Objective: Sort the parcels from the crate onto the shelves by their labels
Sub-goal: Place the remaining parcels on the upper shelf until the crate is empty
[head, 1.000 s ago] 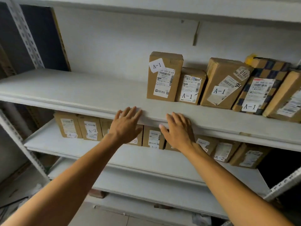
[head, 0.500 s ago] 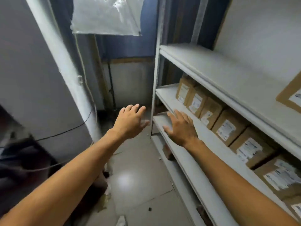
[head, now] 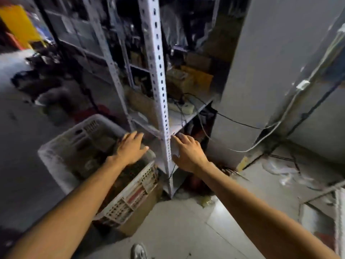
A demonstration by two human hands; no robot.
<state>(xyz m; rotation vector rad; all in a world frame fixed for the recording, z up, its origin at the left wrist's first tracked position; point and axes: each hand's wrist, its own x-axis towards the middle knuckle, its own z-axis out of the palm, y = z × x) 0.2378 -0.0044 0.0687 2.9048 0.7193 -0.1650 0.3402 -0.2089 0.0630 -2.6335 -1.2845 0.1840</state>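
Dim storeroom: white crate (head: 61, 157) holds blurred, seemingly brown parcels (head: 97, 146); both hands (head: 130, 149) (head: 188, 154) empty, fingers spread

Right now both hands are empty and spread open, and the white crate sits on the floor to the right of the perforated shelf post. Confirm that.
One thing is wrong: the white crate sits left of the perforated shelf post, not right. The head view shows it on the floor under the left hand. Both hands, left and right hand, are empty and spread open.
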